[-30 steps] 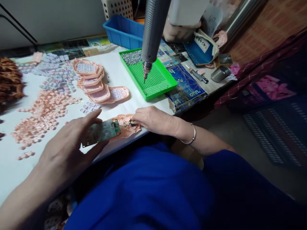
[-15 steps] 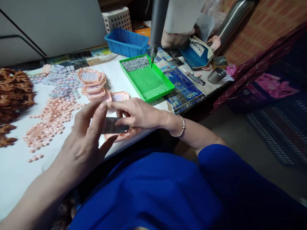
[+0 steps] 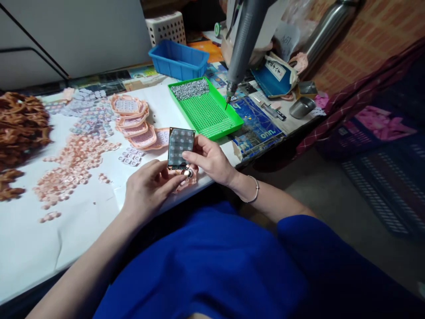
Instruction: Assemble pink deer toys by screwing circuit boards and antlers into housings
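A small dark circuit board (image 3: pixel 180 147) with a grid of round contacts stands upright above the table's near edge. My right hand (image 3: pixel 207 159) pinches its right side. My left hand (image 3: pixel 149 188) curls under its lower edge, thumb against it. Beneath the board a pink plastic shell (image 3: pixel 186 180) with a small round metal part lies on the white table (image 3: pixel 83 230), partly hidden by my fingers.
A grey electric screwdriver (image 3: pixel 241 48) hangs over a green screw tray (image 3: pixel 206 110). Pink shells (image 3: pixel 133 119) are stacked mid-table, with loose pink buttons (image 3: pixel 71 164), white key pieces (image 3: pixel 88 110) and a brown pile (image 3: pixel 20 128) to the left. A blue bin (image 3: pixel 179 60) stands behind.
The board went from lying on the table to being lifted and turned upright, contact grid facing me. Both hands closed on it. The hanging screwdriver swung to the right.
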Demonstrator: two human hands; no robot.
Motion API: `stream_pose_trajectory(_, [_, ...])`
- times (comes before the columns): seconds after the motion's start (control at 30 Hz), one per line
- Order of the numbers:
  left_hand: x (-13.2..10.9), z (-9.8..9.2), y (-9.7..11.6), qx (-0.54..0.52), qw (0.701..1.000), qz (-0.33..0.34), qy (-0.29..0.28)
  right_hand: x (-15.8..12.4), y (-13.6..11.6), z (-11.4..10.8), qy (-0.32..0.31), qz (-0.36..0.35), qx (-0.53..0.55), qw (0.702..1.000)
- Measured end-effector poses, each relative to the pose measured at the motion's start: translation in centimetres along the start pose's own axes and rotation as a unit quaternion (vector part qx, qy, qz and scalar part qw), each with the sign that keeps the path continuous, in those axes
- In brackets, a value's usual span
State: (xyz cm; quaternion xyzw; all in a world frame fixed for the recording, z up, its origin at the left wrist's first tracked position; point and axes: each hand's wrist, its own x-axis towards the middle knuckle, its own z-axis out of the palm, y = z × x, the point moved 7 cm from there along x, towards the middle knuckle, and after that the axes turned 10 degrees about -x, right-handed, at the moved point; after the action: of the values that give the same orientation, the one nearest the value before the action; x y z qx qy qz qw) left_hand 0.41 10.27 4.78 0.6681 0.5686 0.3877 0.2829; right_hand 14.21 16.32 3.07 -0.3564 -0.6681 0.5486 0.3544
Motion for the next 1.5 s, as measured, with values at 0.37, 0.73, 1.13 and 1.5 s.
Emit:
stream_pose_trajectory(0.37, [-0.1, 0.5, -0.5, -0.017, 0.998, 0.008, -0.065, -1.3, 1.7, -0.4, -0.02, 0.011, 0.018, 1.0])
stream_pose_trajectory(0.73, [-0.7, 0.9, 1.3, 0.005, 0.976, 0.182, -0.121, -1.5, 2.2, 0.1, -0.088, 0.01, -0.074, 0.993])
stream_pose_trajectory(1.13, [-1.2, 0.5, 0.0, -0.05, 0.993, 0.093, -0.059, -1.3, 1.7, 0.2, -0.119, -0.07, -0.128, 0.982])
stream_pose_trajectory(1.5, [-2.8, 1.1, 1.5, 0.097, 0.958, 0.267, -0.038, -1.4, 2.5, 0.3, -0.084, -0.031, -0.163, 0.982])
